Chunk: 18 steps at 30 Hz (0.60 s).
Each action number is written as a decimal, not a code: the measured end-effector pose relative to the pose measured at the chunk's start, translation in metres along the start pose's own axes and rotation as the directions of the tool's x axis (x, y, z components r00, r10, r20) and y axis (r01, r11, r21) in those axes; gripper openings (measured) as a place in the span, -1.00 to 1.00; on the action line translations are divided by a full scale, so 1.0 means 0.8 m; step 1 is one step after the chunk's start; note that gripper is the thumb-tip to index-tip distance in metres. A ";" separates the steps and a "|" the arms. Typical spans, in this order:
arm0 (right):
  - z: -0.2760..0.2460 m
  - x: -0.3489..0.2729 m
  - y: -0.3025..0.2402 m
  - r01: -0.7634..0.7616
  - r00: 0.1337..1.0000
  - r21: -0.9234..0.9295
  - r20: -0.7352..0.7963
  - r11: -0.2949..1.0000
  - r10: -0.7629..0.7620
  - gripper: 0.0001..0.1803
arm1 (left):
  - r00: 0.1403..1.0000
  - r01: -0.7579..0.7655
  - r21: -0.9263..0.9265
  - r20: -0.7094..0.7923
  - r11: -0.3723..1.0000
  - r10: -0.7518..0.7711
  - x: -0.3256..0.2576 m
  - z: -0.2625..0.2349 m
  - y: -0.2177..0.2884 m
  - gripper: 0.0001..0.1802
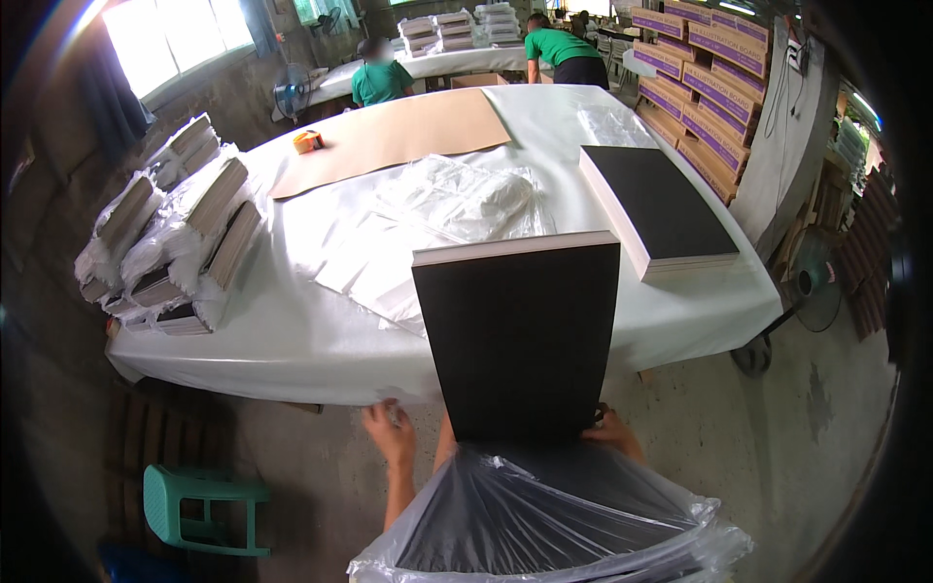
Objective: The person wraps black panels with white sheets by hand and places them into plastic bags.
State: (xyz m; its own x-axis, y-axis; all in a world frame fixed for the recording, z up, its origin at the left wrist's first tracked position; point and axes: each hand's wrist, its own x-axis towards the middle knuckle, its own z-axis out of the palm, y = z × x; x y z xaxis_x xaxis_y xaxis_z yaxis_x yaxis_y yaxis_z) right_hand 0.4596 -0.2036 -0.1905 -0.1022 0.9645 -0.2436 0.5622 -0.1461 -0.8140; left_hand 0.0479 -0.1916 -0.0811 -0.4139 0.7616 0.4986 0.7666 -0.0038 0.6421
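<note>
In front of me a thick stack of black boards (pixel 520 340) with pale edges stands upright against the near table edge. Transparent plastic (pixel 544 515) covers another dark surface just below it, nearest to me. My right hand (pixel 614 434) grips the stack's lower right edge, its fingers partly hidden. To the left of the stack, my left hand (pixel 392 432) is held apart from it, fingers loosely curled and spread, with nothing visible in them. On the table's right lies a second black board stack (pixel 666 204).
Loose plastic bags (pixel 466 199) lie mid-table, near a brown sheet (pixel 398 136) and an orange tape roll (pixel 308 142). Wrapped bundles (pixel 185 223) pile up at the left. A green stool (pixel 199 500) stands lower left, a fan (pixel 812 282) right. Two people in green work beyond.
</note>
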 end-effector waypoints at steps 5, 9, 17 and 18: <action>0.001 -0.009 -0.009 -0.059 0.998 0.215 0.005 0.975 0.060 -0.09 | 0.964 -0.174 -0.099 -0.222 0.980 0.149 0.132 -0.047 0.062 -0.80; 0.002 -0.004 0.017 0.043 0.998 0.133 -0.045 0.990 -0.037 -0.14 | 0.952 -0.297 -0.222 0.013 0.929 0.307 0.202 -0.028 0.111 -0.60; 0.013 -0.018 0.001 -0.066 0.998 0.274 -0.003 0.959 0.069 -0.34 | 0.888 -0.329 -0.098 0.305 0.939 0.343 0.231 0.055 0.052 -0.65; 0.011 -0.017 0.003 -0.046 0.999 0.270 -0.012 0.962 0.051 -0.35 | 0.910 -0.246 -0.185 0.293 0.951 0.293 0.233 0.056 0.047 -0.70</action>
State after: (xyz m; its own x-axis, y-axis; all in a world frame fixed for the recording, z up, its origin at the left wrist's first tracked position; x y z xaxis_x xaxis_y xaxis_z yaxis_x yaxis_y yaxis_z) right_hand 0.4549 -0.2188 -0.1941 -0.0632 0.9584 -0.2782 0.3238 -0.2440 -0.9141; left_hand 0.0211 -0.0207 0.0099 -0.0082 0.8821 0.4709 0.7404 -0.3112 0.5958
